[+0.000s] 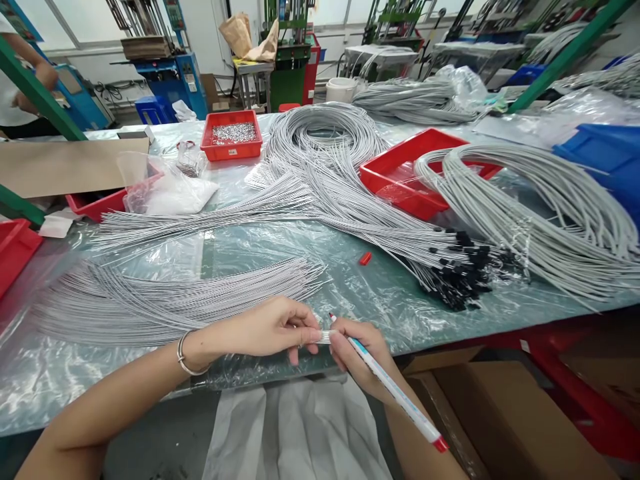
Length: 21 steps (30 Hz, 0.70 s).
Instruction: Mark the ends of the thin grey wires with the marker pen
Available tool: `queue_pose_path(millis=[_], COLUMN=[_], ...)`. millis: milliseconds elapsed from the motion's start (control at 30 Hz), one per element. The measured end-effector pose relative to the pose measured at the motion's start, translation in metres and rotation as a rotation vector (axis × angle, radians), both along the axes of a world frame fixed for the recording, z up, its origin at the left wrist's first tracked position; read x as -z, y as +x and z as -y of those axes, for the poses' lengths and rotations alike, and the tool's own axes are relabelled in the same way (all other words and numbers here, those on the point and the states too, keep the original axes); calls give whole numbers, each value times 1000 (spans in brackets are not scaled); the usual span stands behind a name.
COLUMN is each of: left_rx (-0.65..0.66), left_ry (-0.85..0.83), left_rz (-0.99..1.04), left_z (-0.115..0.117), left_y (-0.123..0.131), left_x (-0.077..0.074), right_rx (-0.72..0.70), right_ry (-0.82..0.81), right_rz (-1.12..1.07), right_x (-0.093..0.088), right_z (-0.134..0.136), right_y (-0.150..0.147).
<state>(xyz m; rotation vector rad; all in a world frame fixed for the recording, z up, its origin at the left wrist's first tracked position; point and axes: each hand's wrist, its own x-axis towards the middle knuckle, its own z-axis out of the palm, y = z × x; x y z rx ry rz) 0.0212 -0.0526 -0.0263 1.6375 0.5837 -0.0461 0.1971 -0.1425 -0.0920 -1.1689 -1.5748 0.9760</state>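
The ends of the thin strands (325,337) are hidden by the left hand (285,327) and the right hand (363,347). Part of the marker (393,387) is covered by the right hand, and its print is too small to be read, as is the label (232,152) on a red tray (251,151). A blue bin (600,160) is cut off by the right edge, a co-worker (11,105) by the left.

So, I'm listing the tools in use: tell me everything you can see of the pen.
The pen is slim, white and plastic-looking, with blue markings along its barrel and a red rear end. Its pointed tip is bare. The right hand grips it near the tip, and it slants, tip forward and left, rear end back and right. Its print is unreadable.
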Motion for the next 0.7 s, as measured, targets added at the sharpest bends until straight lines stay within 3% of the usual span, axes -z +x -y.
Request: queue_pose_path(millis=[300,600,700], left_rx=[170,166,106], left_ry=[423,273,211], left_rz=[-52,-92,-98], left_z=[4,5,4], left_y=[-2,1,2], left_x=[-14,-16,-15], right_rx=[-32,-55,56], right_ry=[3,4,64], right_rz=[33,12,-16], right_x=[3,5,8], right_z=[-1,-1,0], right_y=[-1,2,1])
